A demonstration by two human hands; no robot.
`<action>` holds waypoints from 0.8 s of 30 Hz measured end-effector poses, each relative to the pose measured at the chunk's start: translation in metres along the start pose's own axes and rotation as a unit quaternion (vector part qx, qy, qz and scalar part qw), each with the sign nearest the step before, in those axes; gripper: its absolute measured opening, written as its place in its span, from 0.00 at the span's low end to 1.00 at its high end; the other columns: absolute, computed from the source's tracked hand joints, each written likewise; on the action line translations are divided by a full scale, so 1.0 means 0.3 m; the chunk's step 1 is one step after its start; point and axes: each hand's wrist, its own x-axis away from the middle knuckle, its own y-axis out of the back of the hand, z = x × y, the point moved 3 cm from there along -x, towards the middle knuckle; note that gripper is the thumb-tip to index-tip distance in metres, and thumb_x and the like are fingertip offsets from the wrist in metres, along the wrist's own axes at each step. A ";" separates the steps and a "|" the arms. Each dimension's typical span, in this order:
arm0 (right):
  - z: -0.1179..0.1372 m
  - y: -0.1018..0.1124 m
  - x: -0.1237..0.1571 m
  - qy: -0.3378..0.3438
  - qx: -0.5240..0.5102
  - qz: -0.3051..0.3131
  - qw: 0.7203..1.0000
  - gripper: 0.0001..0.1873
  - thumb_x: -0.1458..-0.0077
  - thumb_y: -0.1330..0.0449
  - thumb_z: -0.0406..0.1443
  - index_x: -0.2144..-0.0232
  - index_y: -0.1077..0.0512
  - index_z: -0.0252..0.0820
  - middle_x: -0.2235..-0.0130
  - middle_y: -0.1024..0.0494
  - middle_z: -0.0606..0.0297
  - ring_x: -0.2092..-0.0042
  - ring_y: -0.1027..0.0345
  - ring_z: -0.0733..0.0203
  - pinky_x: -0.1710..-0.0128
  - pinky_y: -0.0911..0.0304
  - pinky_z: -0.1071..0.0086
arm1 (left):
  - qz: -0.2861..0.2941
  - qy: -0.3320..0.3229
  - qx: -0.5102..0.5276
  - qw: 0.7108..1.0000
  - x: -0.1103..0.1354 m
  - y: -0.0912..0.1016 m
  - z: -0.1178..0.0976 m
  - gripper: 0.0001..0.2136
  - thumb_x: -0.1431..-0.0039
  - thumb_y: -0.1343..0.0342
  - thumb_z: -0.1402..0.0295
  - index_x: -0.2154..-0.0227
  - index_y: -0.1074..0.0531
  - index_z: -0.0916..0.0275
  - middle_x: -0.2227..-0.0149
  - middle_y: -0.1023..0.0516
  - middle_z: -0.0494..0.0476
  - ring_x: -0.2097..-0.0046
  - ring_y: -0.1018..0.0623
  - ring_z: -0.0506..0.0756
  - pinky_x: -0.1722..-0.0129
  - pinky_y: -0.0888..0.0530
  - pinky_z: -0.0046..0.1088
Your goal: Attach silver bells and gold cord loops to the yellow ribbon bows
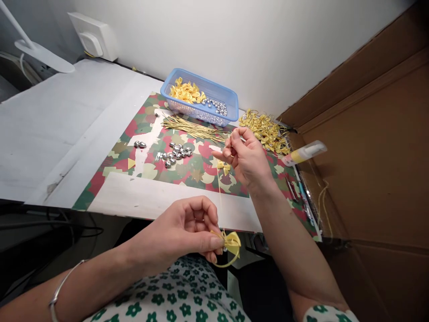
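Note:
My left hand (187, 230) is closed, with thumb and fingers pinching a yellow ribbon bow (232, 243) in front of my body. A yellow cord loop (231, 264) curls below the bow. From the bow a thin yellow cord (219, 190) runs up, taut, toward my right hand (246, 154). That hand is raised over the table, thumb and forefinger pinched on what looks like the cord's end, mostly hidden by the fingers. Another small yellow bow (223, 167) shows just below it. Silver beads (177, 152) lie in a cluster on the camouflage-patterned mat (161, 170).
At the back stands a blue basket (201, 112) with yellow bows and silver beads. Cut cords (192, 127) lie before it, and a pile of corded bows (264, 127) beside it. A glue bottle (303, 153), pens (305, 201) and a cardboard wall (368, 134) are at right.

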 end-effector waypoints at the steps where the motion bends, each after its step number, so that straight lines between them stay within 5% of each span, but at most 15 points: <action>1: 0.003 0.000 -0.013 0.016 0.007 -0.006 1.000 0.16 0.38 0.34 0.46 0.68 0.36 0.46 0.71 0.32 0.78 0.75 0.37 0.75 0.63 0.20 0.71 | 0.004 0.004 0.001 1.000 0.000 -0.004 0.001 0.13 0.48 0.27 0.76 0.68 0.27 0.64 0.72 0.18 0.52 0.72 0.19 0.48 0.70 0.20 0.19; 9: -0.010 0.064 -0.100 0.074 0.093 -0.082 0.990 0.14 0.32 0.49 0.46 0.67 0.39 0.47 0.71 0.38 0.81 0.77 0.44 0.82 0.68 0.34 0.83 | 0.011 -0.015 -0.011 1.000 0.014 -0.006 -0.036 0.13 0.48 0.27 0.76 0.70 0.28 0.64 0.73 0.18 0.51 0.74 0.20 0.47 0.72 0.22 0.18; 14: 0.062 0.094 0.072 0.053 0.118 -0.039 0.991 0.09 0.37 0.36 0.39 0.57 0.33 0.54 0.70 0.32 0.79 0.80 0.47 0.74 0.73 0.30 0.73 | -0.022 -0.054 -0.084 0.995 0.033 0.024 -0.081 0.09 0.43 0.30 0.76 0.65 0.25 0.63 0.69 0.19 0.50 0.69 0.21 0.47 0.66 0.22 0.19; 16: 0.092 0.074 0.170 0.021 0.177 0.026 0.984 0.04 0.33 0.40 0.40 0.59 0.27 0.49 0.70 0.31 0.73 0.77 0.40 0.71 0.73 0.32 0.72 | -0.031 -0.074 -0.126 0.989 0.036 0.028 -0.095 0.08 0.42 0.31 0.76 0.64 0.25 0.62 0.67 0.20 0.50 0.65 0.21 0.47 0.63 0.23 0.19; 18: 0.101 0.038 0.262 -0.047 0.253 0.119 0.959 0.09 0.31 0.44 0.41 0.58 0.25 0.46 0.74 0.30 0.72 0.74 0.35 0.67 0.73 0.36 0.72 | -0.041 -0.093 -0.168 0.981 0.037 0.027 -0.108 0.06 0.39 0.34 0.76 0.63 0.25 0.61 0.67 0.22 0.49 0.63 0.22 0.48 0.62 0.24 0.19; 20: 0.098 0.002 0.335 -0.100 0.284 0.173 0.938 0.09 0.32 0.43 0.39 0.61 0.25 0.44 0.73 0.30 0.71 0.75 0.37 0.68 0.76 0.40 0.73 | -0.053 -0.116 -0.204 0.971 0.036 0.023 -0.119 0.05 0.37 0.36 0.76 0.63 0.25 0.60 0.66 0.24 0.49 0.62 0.23 0.48 0.60 0.24 0.20; 24: 0.081 -0.036 0.401 -0.088 0.310 0.157 0.934 0.10 0.36 0.40 0.38 0.70 0.28 0.42 0.72 0.31 0.70 0.72 0.40 0.68 0.75 0.44 0.73 | -0.073 -0.143 -0.242 0.957 0.033 0.013 -0.134 0.05 0.37 0.38 0.76 0.62 0.24 0.59 0.64 0.24 0.50 0.61 0.22 0.51 0.60 0.23 0.22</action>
